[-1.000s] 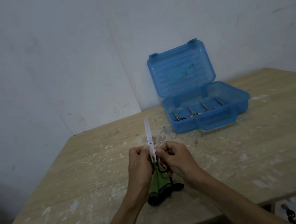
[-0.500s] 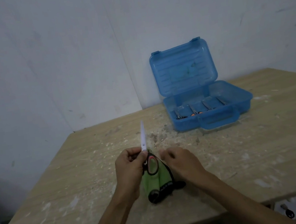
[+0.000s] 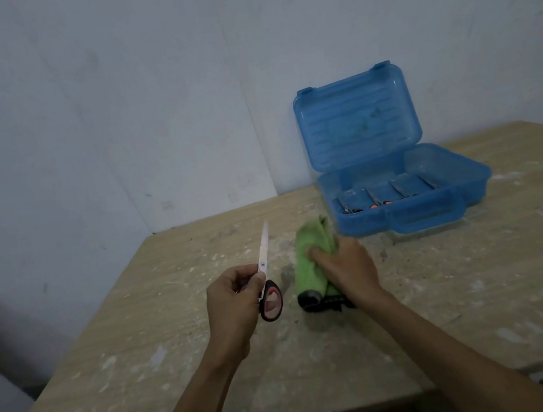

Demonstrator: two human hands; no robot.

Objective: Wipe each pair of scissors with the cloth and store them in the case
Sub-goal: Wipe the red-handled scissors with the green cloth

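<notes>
The scissors point(image 3: 264, 265) are held above the surface point(image 3: 145, 360) in the left hand point(image 3: 232, 302), pinched near the pivot by thumb and curled fingers, with a red-and-black handle loop hanging below. The closed blades are pointed up and away toward the wall, the long axis leaning slightly right. They are judged light, rigid, slick on the steel and sharp-tipped, so the handle end is the safer hold. The soft green cloth point(image 3: 308, 270) is gripped on the surface by the right hand point(image 3: 349, 270), near the open blue case point(image 3: 362, 225).
</notes>
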